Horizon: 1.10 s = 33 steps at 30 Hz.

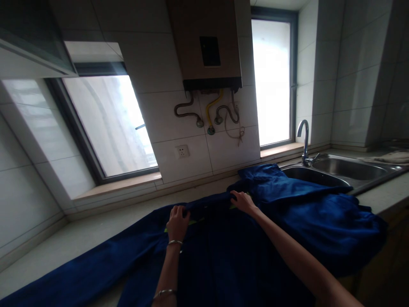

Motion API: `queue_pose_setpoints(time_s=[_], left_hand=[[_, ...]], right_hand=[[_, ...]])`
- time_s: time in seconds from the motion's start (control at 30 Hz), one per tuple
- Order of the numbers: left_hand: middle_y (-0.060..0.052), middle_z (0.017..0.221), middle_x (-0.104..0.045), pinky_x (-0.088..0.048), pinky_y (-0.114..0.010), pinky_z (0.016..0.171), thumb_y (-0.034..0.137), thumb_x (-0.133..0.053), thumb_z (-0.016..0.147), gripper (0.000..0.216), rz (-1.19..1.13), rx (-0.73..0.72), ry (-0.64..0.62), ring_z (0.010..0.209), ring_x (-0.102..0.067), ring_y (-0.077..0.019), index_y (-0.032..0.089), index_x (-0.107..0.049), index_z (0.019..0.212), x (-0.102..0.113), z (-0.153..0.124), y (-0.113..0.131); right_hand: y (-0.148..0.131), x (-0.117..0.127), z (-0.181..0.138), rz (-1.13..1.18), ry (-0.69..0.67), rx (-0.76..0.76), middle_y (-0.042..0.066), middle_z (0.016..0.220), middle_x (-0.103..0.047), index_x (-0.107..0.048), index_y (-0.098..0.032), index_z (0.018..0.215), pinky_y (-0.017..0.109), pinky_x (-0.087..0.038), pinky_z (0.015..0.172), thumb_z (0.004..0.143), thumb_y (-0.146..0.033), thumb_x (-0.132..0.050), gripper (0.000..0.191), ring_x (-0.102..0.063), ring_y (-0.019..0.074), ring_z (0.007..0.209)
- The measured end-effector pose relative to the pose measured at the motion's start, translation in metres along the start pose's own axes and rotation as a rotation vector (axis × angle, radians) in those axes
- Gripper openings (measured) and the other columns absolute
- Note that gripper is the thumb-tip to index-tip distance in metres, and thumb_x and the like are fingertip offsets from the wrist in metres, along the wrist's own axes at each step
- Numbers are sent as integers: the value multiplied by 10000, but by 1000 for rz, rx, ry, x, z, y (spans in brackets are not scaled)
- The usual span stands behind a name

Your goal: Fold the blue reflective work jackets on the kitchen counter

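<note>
A large dark blue garment (223, 251) with a thin yellow-green stripe lies spread over the pale countertop (79, 234). My left hand (177, 221) grips its far edge, fingers curled over the fabric, with a bracelet at the wrist. My right hand (243, 201) is closed on the same edge further right, fingers bent over the cloth. Part of the garment is bunched up at the right, near the sink.
A steel double sink (348, 170) with a tap (303, 140) sits at the right. A wall-mounted water heater (207, 42) with pipes hangs above, with a socket (182, 151) below it. Windows stand left and right of the tiled wall.
</note>
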<state>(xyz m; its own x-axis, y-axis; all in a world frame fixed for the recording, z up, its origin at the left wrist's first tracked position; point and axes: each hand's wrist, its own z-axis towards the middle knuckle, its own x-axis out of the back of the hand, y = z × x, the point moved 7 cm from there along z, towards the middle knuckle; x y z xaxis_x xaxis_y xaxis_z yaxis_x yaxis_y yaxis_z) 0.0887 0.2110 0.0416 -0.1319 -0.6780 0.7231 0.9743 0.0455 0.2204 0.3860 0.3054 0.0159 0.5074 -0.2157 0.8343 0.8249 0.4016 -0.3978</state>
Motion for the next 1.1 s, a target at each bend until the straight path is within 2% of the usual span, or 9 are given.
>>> queue_pose_setpoints(time_s=[0.13, 0.27, 0.47, 0.57, 0.67, 0.8, 0.93, 1.03, 1.1], left_hand=[[-81, 984, -560, -369, -268, 526, 249, -472, 807, 188, 71, 79, -143, 770, -603, -223, 186, -526, 976, -15, -2, -7], [-104, 1065, -568, -392, -295, 547, 148, -401, 798, 334, 83, 78, -196, 720, -626, -235, 197, -515, 1108, -23, -3, 0], [-136, 1184, -577, -482, -394, 733, 142, -392, 791, 414, 23, 153, -219, 859, -643, -299, 183, -569, 1163, -28, -2, -2], [-124, 1315, -510, -478, -373, 860, 94, -375, 782, 502, -94, 80, -233, 973, -626, -274, 182, -520, 1255, -33, 0, -4], [-98, 1395, -433, -460, -341, 927, 58, -379, 757, 556, -179, -18, -227, 1029, -609, -247, 195, -513, 1279, -34, 0, -3], [-15, 1411, -423, -515, -357, 828, 56, -415, 711, 561, -111, -6, -232, 939, -642, -252, 262, -580, 1206, -30, -1, -6], [-14, 1411, -422, -524, -412, 708, 92, -432, 715, 567, 49, 68, -228, 830, -659, -282, 310, -548, 1225, -21, -4, -6], [-35, 1407, -427, -517, -438, 697, 132, -437, 737, 523, 76, 119, -213, 810, -660, -297, 300, -547, 1221, -18, -4, -6], [-47, 1388, -450, -516, -444, 744, 145, -435, 748, 488, 15, 174, -193, 865, -653, -304, 269, -566, 1201, -19, -3, -10]], right_hand=[[-9, -3, 0, -24, -26, 71, 104, 1031, -668, -535, -236, 1253, 317, -403, 791, 866, -288, -418, 407, -630, 244, 904], [-18, -2, 1, -79, 0, 71, 148, 955, -678, -514, -185, 1270, 333, -412, 773, 889, -243, -375, 410, -644, 251, 850], [-18, -6, 0, -93, -3, 34, 134, 942, -681, -475, -231, 1306, 343, -412, 780, 845, -248, -454, 462, -636, 264, 869], [-9, -10, -2, -30, -12, -18, 116, 922, -686, -425, -241, 1354, 328, -407, 775, 834, -257, -464, 522, -634, 252, 847], [-5, -11, -3, 80, 5, 7, 74, 916, -691, -375, -269, 1388, 276, -400, 758, 844, -207, -417, 549, -629, 209, 829], [-5, -8, -2, 79, 25, 46, 57, 921, -694, -399, -319, 1369, 265, -401, 718, 848, -181, -384, 538, -632, 197, 792], [-8, -3, 1, -66, 57, 19, 84, 907, -698, -383, -337, 1373, 319, -412, 740, 842, -181, -401, 554, -639, 231, 797], [-9, -2, 3, -91, 51, -6, 112, 859, -698, -391, -304, 1377, 354, -418, 761, 844, -184, -408, 546, -642, 253, 800], [-9, -3, 2, -34, 49, -4, 114, 885, -697, -421, -298, 1360, 355, -423, 770, 831, -167, -417, 545, -642, 251, 811]])
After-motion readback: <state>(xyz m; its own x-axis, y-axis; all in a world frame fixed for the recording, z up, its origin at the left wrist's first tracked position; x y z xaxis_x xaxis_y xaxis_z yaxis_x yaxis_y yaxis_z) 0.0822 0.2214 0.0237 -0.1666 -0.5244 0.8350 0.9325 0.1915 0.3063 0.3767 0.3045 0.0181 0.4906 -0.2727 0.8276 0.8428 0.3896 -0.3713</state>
